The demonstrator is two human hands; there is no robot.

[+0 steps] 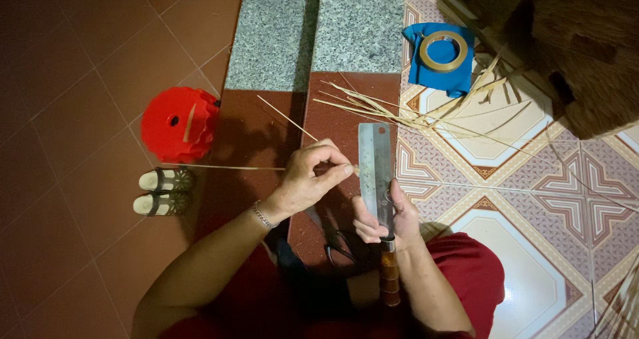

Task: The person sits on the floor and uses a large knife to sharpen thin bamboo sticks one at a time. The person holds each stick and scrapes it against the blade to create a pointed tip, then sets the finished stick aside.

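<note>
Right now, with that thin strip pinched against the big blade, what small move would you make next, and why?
Probably draw the bamboo strip a little further along the cleaver edge. The left hand pinches the strip right at the blade, the right hand steadies the cleaver upright by its base, and most of the strip lies out to the left.

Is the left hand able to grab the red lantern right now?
Probably not straight away: the left hand is pinching a thin bamboo strip against the cleaver. Otherwise bare floor lies between it and the red lantern.
</note>
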